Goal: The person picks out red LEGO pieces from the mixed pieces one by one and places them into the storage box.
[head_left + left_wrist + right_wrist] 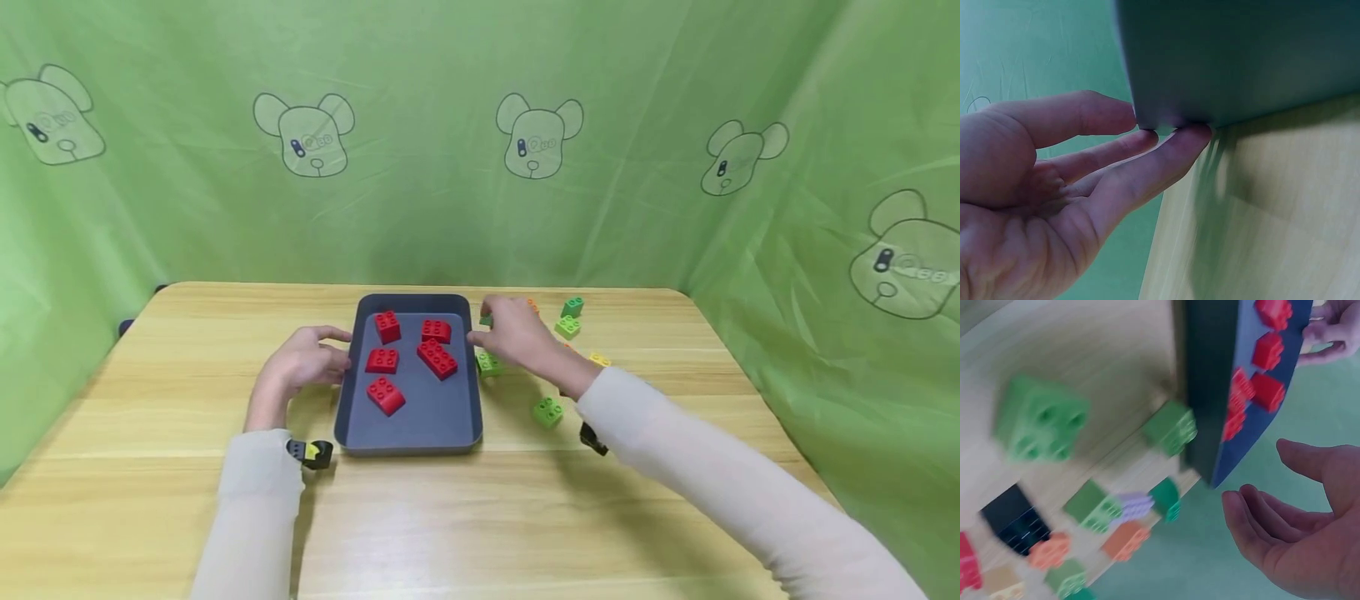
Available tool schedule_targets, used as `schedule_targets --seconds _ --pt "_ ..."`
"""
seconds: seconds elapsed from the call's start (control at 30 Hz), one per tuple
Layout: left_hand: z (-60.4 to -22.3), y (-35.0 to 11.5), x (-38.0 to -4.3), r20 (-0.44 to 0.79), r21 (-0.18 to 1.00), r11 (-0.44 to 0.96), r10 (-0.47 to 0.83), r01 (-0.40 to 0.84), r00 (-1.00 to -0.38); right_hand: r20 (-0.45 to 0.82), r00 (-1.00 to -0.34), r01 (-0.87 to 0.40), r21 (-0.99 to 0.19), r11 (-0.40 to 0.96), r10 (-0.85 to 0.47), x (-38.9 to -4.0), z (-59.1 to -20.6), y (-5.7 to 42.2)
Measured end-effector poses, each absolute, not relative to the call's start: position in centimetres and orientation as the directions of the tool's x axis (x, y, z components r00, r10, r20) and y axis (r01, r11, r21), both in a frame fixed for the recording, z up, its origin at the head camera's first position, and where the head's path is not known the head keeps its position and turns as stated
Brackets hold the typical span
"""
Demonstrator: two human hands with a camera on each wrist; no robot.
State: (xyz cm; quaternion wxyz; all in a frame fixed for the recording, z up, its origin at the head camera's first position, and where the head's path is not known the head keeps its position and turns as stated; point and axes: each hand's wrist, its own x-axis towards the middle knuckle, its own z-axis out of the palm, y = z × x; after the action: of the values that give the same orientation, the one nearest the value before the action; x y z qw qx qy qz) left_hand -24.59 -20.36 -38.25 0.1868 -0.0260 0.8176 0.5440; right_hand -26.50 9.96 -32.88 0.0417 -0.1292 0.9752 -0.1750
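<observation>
A dark grey rectangular tray point(420, 425) lies on the table with several red toy building bricks point(437, 358) spread inside it. On its left side, my left hand point(303, 360) has its fingertips against the outer wall; the left wrist view shows extended fingers point(1141, 178) touching the tray's lower edge point(1241, 56). My right hand point(513, 333) hovers by the tray's right rim, above some loose bricks. In the right wrist view that hand point(1304, 519) has thumb and fingers spread apart, nothing between them, a little off the tray's wall point(1210, 381).
Loose bricks lie right of the tray: a light green brick point(548, 412), a dark green one point(573, 307) and a yellow one point(599, 359), among others. The right wrist view adds a black brick point(1015, 519) and a purple one point(1134, 506). Green curtains point(420, 225) surround the table.
</observation>
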Motion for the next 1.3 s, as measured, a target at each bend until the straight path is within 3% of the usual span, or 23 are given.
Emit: schedule_targets --seconds 0.63,0.93,1.3 --pt "-38.2 -20.4 -24.7 -0.33 0.878 0.415 0.17 -0.237 -0.928 -0.019 -0.985 -0.152 -0.359 0.921 -0.17 -26.4 -33.3 18.7" --pt "-38.4 -20.4 -24.7 -0.321 0.88 0.417 0.167 -0.228 -0.932 0.028 -0.983 -0.181 -0.353 0.918 -0.183 -25.3 -33.6 21.5" --pt "-38.5 -20.4 -24.7 -0.324 0.879 0.415 0.163 -0.233 -0.932 -0.013 -0.985 -0.159 -0.337 0.928 -0.174 -24.4 -34.3 23.8"
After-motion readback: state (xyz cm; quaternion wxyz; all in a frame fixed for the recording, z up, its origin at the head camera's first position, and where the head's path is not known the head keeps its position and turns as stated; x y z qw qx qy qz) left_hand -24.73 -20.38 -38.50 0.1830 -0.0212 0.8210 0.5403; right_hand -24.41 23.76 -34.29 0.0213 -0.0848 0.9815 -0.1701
